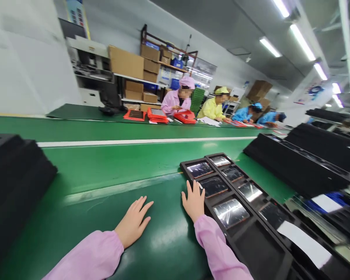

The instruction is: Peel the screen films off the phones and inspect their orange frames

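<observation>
My right hand (194, 201) has its fingers spread at the left edge of a black compartment tray (258, 245). Its fingertips are beside a dark glass panel (214, 186), perhaps a phone screen; I cannot tell whether they touch it. Several such shiny panels lie in the tray's compartments, among them a bright reflective panel (231, 213). Over the green work surface (163, 237), my left hand (133, 222) is held with fingers apart and nothing in it. A white paper strip (305, 243) lies across the tray's near right part. Both my sleeves are pink.
Stacked black trays (14, 202) stand at the left, and more black trays (297, 167) at the right. A white line (148, 142) runs along the green surface. Across it, several co-workers sit beside stacked red trays (157, 115). Cardboard boxes (126, 64) are behind.
</observation>
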A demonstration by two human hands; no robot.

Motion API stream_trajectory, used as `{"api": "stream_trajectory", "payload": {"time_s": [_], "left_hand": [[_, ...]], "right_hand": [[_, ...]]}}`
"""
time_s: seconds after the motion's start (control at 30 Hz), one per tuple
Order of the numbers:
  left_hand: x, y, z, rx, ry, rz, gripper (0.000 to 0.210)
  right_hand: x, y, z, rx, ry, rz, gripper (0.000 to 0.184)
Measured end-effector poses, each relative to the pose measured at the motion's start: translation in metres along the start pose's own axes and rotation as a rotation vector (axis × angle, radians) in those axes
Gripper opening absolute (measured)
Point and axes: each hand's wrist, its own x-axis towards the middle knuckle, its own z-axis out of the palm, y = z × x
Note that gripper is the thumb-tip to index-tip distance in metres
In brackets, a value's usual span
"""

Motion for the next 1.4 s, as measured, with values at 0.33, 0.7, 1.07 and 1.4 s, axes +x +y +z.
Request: {"api": "stream_trajectory", "payload": {"time_s": [0.33, 0.7, 1.07, 1.4], "left_hand": [[-0.064, -0.021, -0.125, 0.419, 0.609, -0.265, 0.033], [-0.108, -0.025, -0.236, 0.922, 0.636, -1.171, 0.051], [-0.109, -0.026, -0.267, 0.930, 0.474, -1.374, 0.037], [-0.147, 0.031, -0.236, 0.994, 0.606, -0.684, 0.009]], "right_hand": [[0.063, 0.014, 0.019, -0.002, 0.173, -0.255, 0.051], [0.092, 0.027, 0.037, 0.123, 0.511, -0.433, 0.054], [0.062, -0.079, 0.034, 0.745, 0.075, -0.673, 0.044], [0.060, -0.182, -0.005, 1.630, -0.979, -0.273, 0.075]]}}
